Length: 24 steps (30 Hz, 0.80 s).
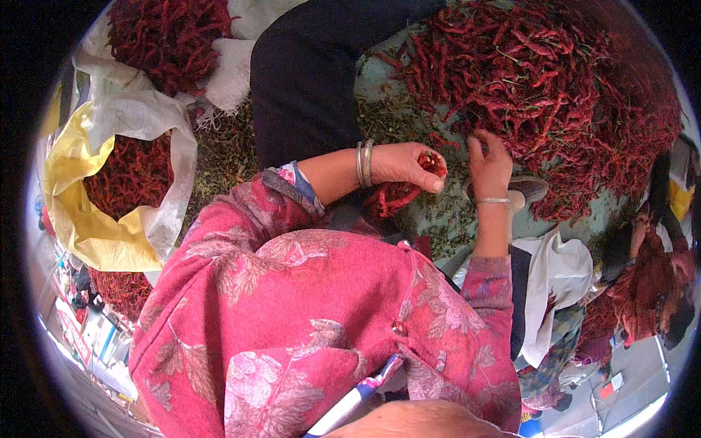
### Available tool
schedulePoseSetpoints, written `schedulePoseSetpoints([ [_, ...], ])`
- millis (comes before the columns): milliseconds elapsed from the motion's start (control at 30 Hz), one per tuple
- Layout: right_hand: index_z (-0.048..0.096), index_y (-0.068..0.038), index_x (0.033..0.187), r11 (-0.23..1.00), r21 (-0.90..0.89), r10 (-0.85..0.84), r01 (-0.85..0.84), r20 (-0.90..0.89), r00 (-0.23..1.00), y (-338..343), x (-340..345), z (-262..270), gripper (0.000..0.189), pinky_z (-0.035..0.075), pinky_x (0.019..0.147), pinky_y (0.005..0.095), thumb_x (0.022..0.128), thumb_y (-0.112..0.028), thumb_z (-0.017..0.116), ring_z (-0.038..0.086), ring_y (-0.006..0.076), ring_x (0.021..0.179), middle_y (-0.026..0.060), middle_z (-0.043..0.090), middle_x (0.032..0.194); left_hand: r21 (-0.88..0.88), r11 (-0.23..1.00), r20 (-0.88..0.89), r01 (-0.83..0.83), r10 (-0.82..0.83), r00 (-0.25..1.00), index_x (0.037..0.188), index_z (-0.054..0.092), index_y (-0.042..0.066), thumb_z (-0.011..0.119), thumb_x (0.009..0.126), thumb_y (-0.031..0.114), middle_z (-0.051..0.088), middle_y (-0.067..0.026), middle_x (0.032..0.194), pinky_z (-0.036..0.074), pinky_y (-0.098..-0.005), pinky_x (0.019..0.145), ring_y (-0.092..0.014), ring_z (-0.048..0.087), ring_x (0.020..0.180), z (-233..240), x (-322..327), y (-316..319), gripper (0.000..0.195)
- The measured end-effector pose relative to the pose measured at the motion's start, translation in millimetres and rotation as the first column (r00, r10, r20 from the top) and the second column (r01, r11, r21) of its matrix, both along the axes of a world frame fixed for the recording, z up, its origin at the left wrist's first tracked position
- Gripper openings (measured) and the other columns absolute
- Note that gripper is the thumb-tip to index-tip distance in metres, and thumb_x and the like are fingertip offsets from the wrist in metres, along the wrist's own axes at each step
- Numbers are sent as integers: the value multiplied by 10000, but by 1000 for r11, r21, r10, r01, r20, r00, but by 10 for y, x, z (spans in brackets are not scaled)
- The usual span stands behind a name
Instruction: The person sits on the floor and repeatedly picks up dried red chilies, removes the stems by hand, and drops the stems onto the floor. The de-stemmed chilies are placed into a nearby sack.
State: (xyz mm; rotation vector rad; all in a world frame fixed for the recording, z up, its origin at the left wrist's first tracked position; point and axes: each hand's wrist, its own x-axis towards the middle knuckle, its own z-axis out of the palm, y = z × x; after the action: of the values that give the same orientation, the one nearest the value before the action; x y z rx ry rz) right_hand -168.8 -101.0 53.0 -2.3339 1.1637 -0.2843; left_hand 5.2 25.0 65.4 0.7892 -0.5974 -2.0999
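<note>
My left hand [408,167], with bangles at the wrist, is curled around a bunch of dried red chillies [432,163]. More red chillies [394,200] show just below that hand, partly hidden by it. To its right, my right hand [491,164] reaches to the near edge of a large heap of dried red chillies [526,82]. Its fingers are bent, and whether anything sits between them is hidden. A few loose chillies [443,140] lie on the floor between both hands, among dry stems and leaf scraps [389,117].
At left stands an open woven sack [183,148] with chillies inside. Another chilli pile [170,44] lies on white sacking at upper left. My dark-trousered leg [304,82] stretches forward. White cloth [558,268] lies at right, and other people [649,274] sit beyond it.
</note>
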Motion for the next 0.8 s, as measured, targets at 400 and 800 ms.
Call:
schedulePoseSetpoints([
  [400, 619, -52, 883, 998, -36, 49, -58, -226, 973, -253, 875, -472, 290, 484, 702, 418, 805, -325, 560, 600, 354, 796, 162, 627, 866, 149, 964, 113, -220, 204, 972, 803, 594, 46, 656, 771, 165, 560, 20, 667, 416, -220, 572, -59, 503, 611, -72, 5, -76, 138],
  [800, 616, -22, 916, 928, 360, 64, -90, 84, 994, 606, 95, 367, 186, 473, 690, 384, 794, -155, 569, 592, 358, 790, 178, 619, 851, -496, 837, 860, 232, 436, 267, 898, 605, 81, 572, 762, 149, 616, -120, 894, 487, -409, 665, -314, 594, 812, 94, -55, 44, 155],
])
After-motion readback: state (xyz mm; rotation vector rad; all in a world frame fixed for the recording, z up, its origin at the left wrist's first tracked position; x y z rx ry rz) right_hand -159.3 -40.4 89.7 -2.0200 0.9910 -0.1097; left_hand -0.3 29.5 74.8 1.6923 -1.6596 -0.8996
